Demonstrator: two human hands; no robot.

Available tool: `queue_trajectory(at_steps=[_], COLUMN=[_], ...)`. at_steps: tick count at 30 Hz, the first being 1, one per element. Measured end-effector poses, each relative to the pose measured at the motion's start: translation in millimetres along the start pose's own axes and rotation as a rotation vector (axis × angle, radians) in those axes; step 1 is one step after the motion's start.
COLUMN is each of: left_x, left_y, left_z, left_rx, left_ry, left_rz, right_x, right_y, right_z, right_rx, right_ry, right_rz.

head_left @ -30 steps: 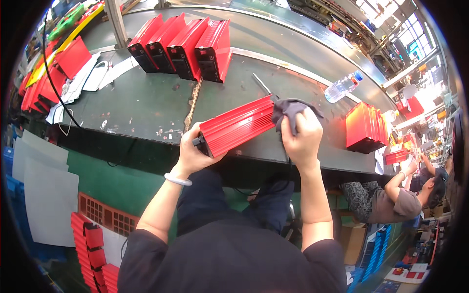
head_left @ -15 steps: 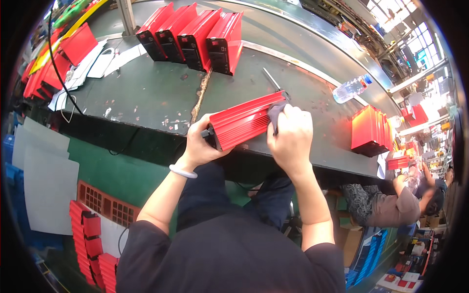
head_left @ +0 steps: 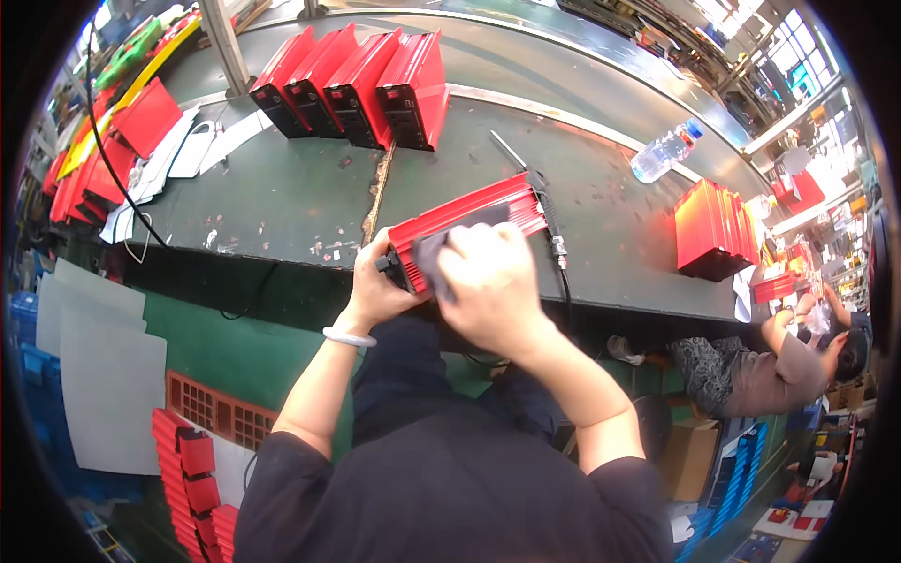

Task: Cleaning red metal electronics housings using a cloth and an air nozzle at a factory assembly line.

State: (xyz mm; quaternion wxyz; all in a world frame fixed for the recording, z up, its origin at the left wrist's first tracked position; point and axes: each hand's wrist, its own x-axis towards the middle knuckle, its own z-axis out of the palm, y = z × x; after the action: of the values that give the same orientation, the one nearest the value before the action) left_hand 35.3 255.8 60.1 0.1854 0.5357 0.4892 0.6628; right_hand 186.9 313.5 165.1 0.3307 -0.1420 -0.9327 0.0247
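Note:
My left hand (head_left: 374, 283) grips the black end of a red finned metal case (head_left: 474, 199), tilted up to the right over the bench's near edge. My right hand (head_left: 493, 281) is closed on a dark grey cloth (head_left: 434, 261), pressed against the case's ribbed face toward its left end. Part of the cloth and that face are hidden by my fingers, which are slightly blurred. Just beyond the case's right end lies a corded tool (head_left: 553, 218) with a black handle and thin metal shaft.
Several red cases (head_left: 413, 89) stand in a row at the back of the dark bench (head_left: 272, 202). A water bottle (head_left: 666, 152) and more red cases (head_left: 709, 230) are to the right. White papers (head_left: 194, 150) lie left. A co-worker (head_left: 770, 377) sits at far right.
My right hand and the cloth have slid left and down along the case, from its right end toward my left hand. The corded tool shows more fully. My view has shifted slightly.

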Motion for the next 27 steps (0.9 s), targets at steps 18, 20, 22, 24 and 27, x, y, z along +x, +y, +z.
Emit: queue_trajectory(at_steps=[18, 20, 22, 24, 27], left_x=[0, -1, -1, -2, -3], left_y=[2, 0, -1, -3, -2], left_z=[-3, -3, -2, -3, -5], left_rx=[0.075, 0.081, 0.077, 0.087, 0.098], left_ry=[-0.006, -0.051, -0.029, -0.028, -0.027], left_rz=[-0.012, -0.042, 0.004, 0.006, 0.008], right_x=[-11, -10, -10, -10, -12], right_y=[59, 56, 53, 48, 35], right_z=[-30, -28, -22, -17, -11], right_rx=[-0.121, -0.126, -0.144, -0.161, -0.076], right_ry=[0.071, -0.033, -0.018, -0.002, -0.020], right_rz=[0.226, 0.208, 0.217, 0.228, 0.191])
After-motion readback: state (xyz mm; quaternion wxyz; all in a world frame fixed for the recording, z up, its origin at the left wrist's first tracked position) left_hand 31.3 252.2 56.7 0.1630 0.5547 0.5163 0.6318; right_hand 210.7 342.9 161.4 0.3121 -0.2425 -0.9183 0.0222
